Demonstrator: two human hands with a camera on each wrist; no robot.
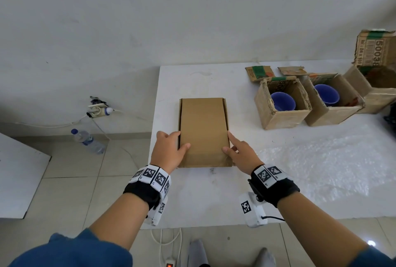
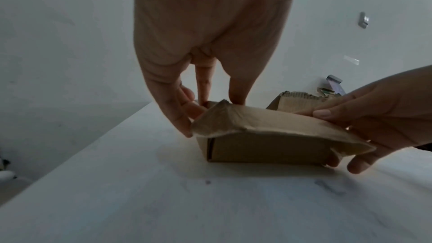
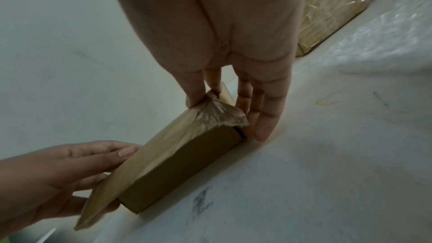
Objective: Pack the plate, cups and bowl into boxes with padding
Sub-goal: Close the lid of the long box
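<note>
A flat brown cardboard box lies with its lid down at the middle of the white table. My left hand pinches the lid's near-left edge, thumb on top and fingers down the side. My right hand pinches the near-right edge the same way. In the left wrist view the lid overhangs the box wall. The right wrist view shows the crumpled lid corner under my thumb. Two blue cups each sit in an open carton. No plate or bowl shows.
The two open cartons and a third, larger one stand at the back right. Bubble wrap is spread over the table's right side. A water bottle lies on the floor to the left.
</note>
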